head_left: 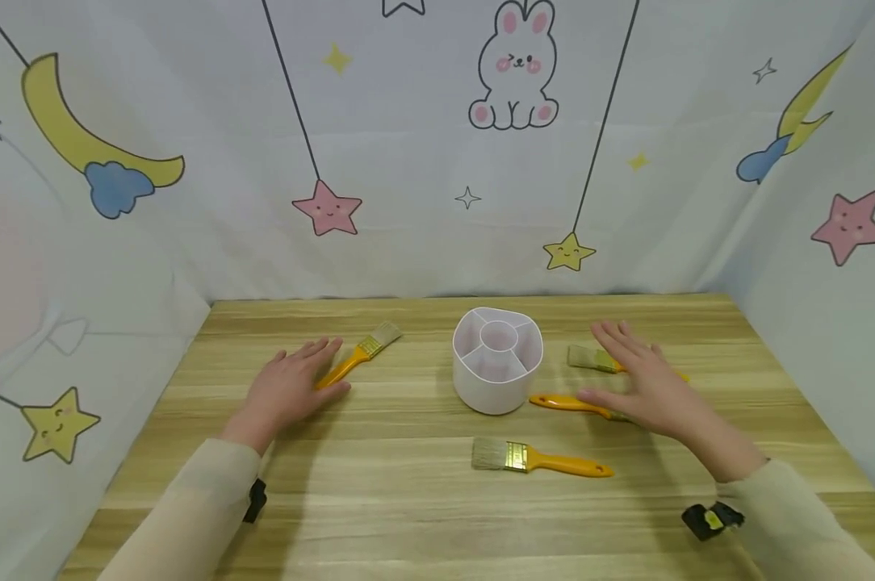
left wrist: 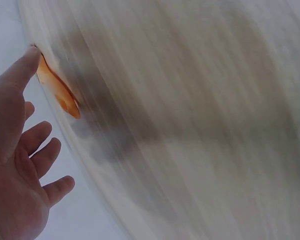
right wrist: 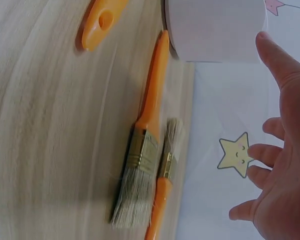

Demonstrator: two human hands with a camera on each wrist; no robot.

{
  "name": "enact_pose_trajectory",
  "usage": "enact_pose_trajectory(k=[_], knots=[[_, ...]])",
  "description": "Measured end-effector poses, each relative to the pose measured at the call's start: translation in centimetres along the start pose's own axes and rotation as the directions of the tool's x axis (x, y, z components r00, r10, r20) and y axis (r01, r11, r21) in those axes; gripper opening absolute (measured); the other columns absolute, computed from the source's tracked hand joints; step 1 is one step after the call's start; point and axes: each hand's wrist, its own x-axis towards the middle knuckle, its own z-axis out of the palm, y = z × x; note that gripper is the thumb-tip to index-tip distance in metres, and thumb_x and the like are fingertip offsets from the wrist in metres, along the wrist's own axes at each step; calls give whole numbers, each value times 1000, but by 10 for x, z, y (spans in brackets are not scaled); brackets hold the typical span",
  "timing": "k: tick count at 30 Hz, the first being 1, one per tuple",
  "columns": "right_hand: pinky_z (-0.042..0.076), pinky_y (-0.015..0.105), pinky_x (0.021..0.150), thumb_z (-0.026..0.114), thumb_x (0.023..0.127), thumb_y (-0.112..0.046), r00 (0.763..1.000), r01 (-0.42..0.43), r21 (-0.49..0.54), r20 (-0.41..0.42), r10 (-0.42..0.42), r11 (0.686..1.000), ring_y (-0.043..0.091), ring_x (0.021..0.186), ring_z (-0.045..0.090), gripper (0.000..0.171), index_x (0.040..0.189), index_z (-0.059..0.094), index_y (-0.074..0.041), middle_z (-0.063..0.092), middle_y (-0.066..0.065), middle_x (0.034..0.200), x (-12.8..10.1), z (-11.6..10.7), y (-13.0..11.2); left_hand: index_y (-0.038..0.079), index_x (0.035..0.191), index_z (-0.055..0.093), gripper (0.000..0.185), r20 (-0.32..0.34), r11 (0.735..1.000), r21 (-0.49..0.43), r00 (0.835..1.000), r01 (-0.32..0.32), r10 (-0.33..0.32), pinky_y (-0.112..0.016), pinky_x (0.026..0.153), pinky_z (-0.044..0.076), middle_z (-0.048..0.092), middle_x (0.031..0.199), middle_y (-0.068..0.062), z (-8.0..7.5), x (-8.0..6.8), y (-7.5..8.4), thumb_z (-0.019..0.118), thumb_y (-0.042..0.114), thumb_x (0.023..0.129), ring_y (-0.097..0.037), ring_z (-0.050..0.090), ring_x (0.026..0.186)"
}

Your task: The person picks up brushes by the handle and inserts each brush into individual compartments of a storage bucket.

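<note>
Currently, four paintbrushes with orange handles and pale bristles lie flat on a light wood-grain tabletop, around a white, round container that stands upright, its top divided into compartments about a central ring.

The left paintbrush lies diagonally at far left, bristles toward the far right and handle running back toward the near left, partly hidden by the left hand. To the right of the container, the far paintbrush lies roughly sideways, bristles left, handle right. Just nearer, the middle paintbrush points the opposite way: its handle end is just beside the container and its bristles are to the right. The near paintbrush lies almost straight across, bristles left, handle right and angled slightly nearer.

Both forearms reach in from the near edge, in pale sleeves with dark devices at the wrists. The left hand angles toward the far right, its fingers extended and slightly bent, thumb apart, gripping nothing; whether the thumb touches the handle cannot be told. The right hand hangs above the far and middle paintbrushes, angled toward the far left, fingers spread and relaxed, thumb toward the container, with nothing in its hold.

White cloth printed with stars, moons and a rabbit hangs beyond the tabletop and at both sides.
</note>
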Motion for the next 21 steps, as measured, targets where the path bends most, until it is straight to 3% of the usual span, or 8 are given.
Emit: enact_pose_trajectory(k=[11,21], knots=[[16,75,126,80,94,-54,999,-2,86,40,-1,996,45,163,14,103,171,27,-11,25,18,175,16,13,-10,9,163,45,72,39,999,-45,999,11,-10,-71,125,27,46,164,-21,7,13,4,67,46,105,-43,44,150],[27,70,125,83,94,-49,998,-5,193,55,-5,981,46,160,23,106,171,24,-9,24,16,176,33,28,-20,8,160,50,68,28,999,-53,1000,8,-6,-70,125,28,48,163,-18,13,22,1,68,44,106,-42,44,151]])
